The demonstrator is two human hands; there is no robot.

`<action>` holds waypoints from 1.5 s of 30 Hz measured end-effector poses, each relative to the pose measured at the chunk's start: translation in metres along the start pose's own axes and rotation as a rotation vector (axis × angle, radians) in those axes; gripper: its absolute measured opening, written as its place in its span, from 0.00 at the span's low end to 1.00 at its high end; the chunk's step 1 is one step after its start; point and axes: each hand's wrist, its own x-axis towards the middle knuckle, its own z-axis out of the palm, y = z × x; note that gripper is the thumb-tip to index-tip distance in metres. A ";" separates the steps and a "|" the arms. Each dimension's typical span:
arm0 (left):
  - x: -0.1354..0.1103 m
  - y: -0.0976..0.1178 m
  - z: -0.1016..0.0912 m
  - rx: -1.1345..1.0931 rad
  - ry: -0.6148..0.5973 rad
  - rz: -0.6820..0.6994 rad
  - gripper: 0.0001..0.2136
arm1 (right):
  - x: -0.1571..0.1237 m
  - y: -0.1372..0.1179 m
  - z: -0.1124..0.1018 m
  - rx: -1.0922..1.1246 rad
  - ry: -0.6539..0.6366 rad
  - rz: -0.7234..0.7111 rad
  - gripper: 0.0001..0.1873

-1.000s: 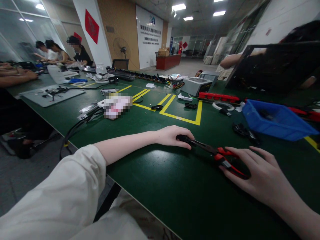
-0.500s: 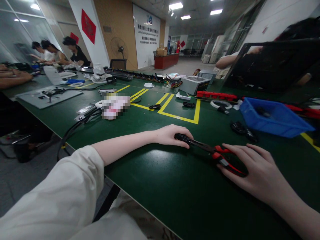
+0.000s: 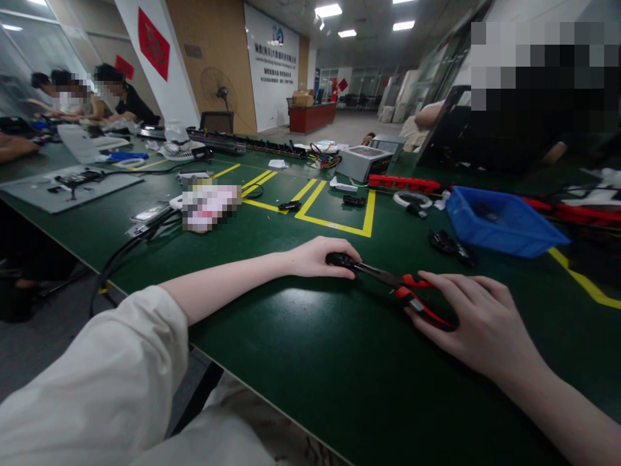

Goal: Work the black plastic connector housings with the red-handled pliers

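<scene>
My left hand (image 3: pixel 317 256) rests on the green table (image 3: pixel 310 362), its fingers closed round a small black part (image 3: pixel 339 261). Red-handled pliers (image 3: pixel 410 298) lie between my hands, and their dark jaws reach that black part. My right hand (image 3: pixel 478 323) lies over the red handles with its fingers curled on them. A white sleeve covers my left upper arm at the lower left.
A blue bin (image 3: pixel 502 222) stands at the right, with black connectors (image 3: pixel 449 244) before it. Yellow tape lines (image 3: pixel 334 223), a grey power supply box (image 3: pixel 361 162), red strips (image 3: pixel 402 183), cables and a grey tray (image 3: pixel 68 184) lie farther back. Other people sit at the far left and right.
The view has shifted, so everything sits slightly left and higher in the frame. Both hands keep their hold on the black part and the pliers.
</scene>
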 end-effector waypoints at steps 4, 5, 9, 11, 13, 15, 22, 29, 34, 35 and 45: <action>0.000 0.000 0.001 0.029 0.024 -0.005 0.15 | 0.000 0.001 -0.001 0.020 -0.007 -0.011 0.25; 0.000 0.000 0.002 0.034 0.022 -0.013 0.15 | 0.000 0.001 -0.001 0.025 -0.009 -0.008 0.25; 0.000 0.001 0.002 0.055 0.001 -0.023 0.14 | 0.001 0.000 -0.001 0.030 -0.010 -0.009 0.25; 0.000 0.003 0.001 0.078 -0.014 -0.021 0.14 | 0.001 -0.001 -0.001 0.021 -0.008 -0.018 0.25; 0.000 0.004 0.000 0.092 -0.028 -0.025 0.14 | 0.001 -0.001 -0.002 0.013 -0.006 -0.016 0.24; -0.001 0.004 0.000 0.093 -0.035 -0.031 0.13 | 0.001 -0.001 -0.003 0.007 -0.003 -0.009 0.23; -0.001 0.004 -0.001 0.070 -0.034 0.000 0.15 | 0.002 -0.003 -0.002 0.004 -0.013 0.011 0.23; -0.001 0.002 0.000 0.067 -0.035 0.035 0.16 | 0.002 -0.003 -0.002 -0.015 -0.020 0.010 0.23; -0.002 0.003 0.001 0.114 -0.082 0.036 0.24 | 0.003 -0.003 -0.002 -0.058 -0.021 -0.019 0.22; -0.002 0.004 0.001 0.127 -0.101 0.030 0.26 | 0.003 -0.003 -0.002 -0.064 -0.020 -0.023 0.22; -0.002 0.006 0.000 0.171 -0.199 0.007 0.30 | 0.002 -0.003 -0.002 -0.070 -0.026 -0.026 0.22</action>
